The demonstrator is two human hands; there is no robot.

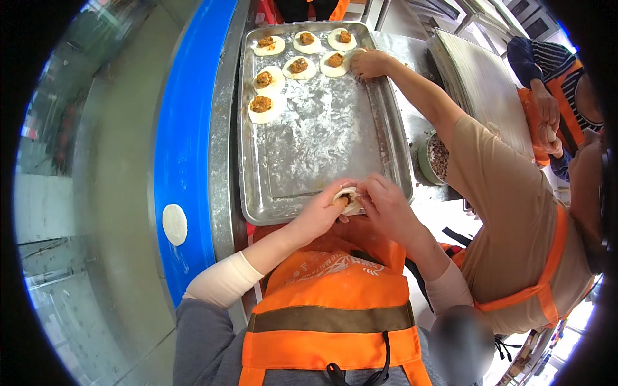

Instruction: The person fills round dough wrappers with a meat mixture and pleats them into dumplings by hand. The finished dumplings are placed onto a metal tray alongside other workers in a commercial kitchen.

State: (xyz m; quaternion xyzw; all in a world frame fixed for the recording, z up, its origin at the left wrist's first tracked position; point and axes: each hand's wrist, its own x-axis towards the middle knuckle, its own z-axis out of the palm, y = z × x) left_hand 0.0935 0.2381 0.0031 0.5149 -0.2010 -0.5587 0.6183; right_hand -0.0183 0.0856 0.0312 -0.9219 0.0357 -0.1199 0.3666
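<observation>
Both my hands hold one round of dough with brown filling (346,198) above the near edge of a metal tray (251,193). My left hand (330,202) cups it from the left, the thumb by the filling. The fingers of my right hand (381,200) pinch the dough's right edge. In the tray, dusted with flour, several flat dough rounds topped with filling lie at the far end and down the left side, the nearest being a filled round (270,116). A co-worker's hand (369,64) touches dough at the tray's far right.
Left of the tray runs a blue conveyor belt (190,144) bearing a plain dough round (175,224). A green bowl of dark crumbly filling (426,161) stands at the right, near the co-worker's arm. Another person (548,106) works farther right beside stacked ridged boards (487,91).
</observation>
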